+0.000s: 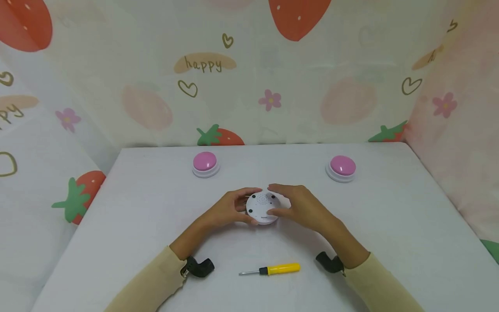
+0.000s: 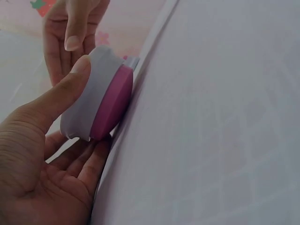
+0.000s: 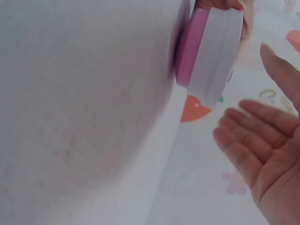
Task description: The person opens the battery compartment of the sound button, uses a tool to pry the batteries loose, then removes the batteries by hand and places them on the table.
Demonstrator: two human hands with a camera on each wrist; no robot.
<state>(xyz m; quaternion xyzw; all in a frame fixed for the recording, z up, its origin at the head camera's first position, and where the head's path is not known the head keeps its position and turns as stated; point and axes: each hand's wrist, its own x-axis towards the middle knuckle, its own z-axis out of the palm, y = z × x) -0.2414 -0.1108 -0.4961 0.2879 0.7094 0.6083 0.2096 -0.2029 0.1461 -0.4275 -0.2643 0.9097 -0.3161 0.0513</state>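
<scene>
A round white button lies upside down mid-table, its perforated base with dark round spots facing up. Its pink dome points down onto the cloth in the left wrist view. My left hand holds it by the side, thumb on the near rim and fingers behind. My right hand hovers at its right with thumb and fingers spread; the right wrist view shows that hand apart from the button. Nearer the front lies a screwdriver with a yellow handle, its tip to the left.
Two more pink-domed white buttons stand upright toward the back, one at the left and one at the right. A white cloth covers the table. Behind it hangs a strawberry-patterned curtain, which also runs along both sides.
</scene>
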